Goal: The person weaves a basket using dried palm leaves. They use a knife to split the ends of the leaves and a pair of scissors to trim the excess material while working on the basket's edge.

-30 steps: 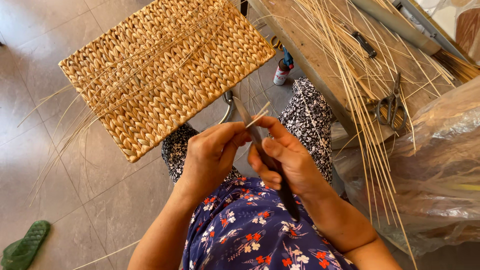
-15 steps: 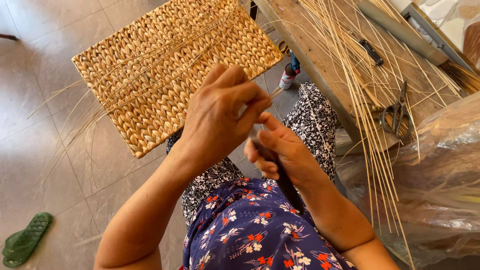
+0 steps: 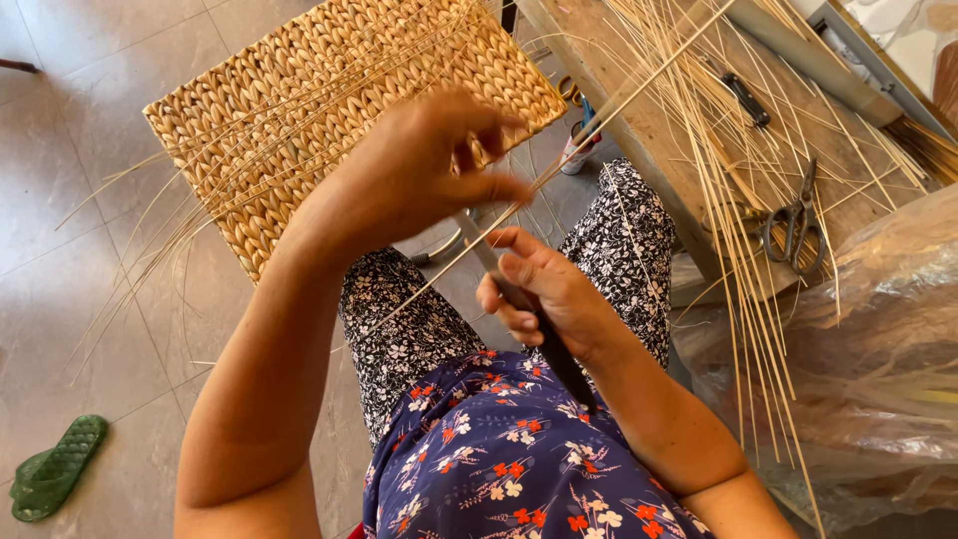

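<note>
From the head camera, looking down over a lap in black-and-white patterned trousers [image 3: 609, 240] and a blue top with red and white flowers [image 3: 499, 449]: the left hand [image 3: 419, 170] is raised above the knees, fingers curled in and thumb pressed toward them, pinching a long thin pale straw strand [image 3: 559, 165]; the strand runs slantwise from the lap, through that pinch, up and to the right over the wooden bench [image 3: 649, 120]; the right hand [image 3: 539, 294] sits lower, just above the lap, closed round the dark handle of a knife [image 3: 554, 349], its thumb laid along the top; the grey blade points up toward the left hand and lies against the strand just below the pinch.

Behind the left hand a flat rectangular mat of woven golden straw [image 3: 289, 120] lies tilted, with loose strand ends trailing from its left edge onto the grey tiled floor [image 3: 80, 250]; a green rubber sandal [image 3: 50, 469] lies on the tiles at lower left; on the bench a spread of pale straw stalks [image 3: 738, 200] fans downward, with dark metal scissors [image 3: 793, 215] among them; a clear plastic bag [image 3: 878, 349] bulges at the right edge.
</note>
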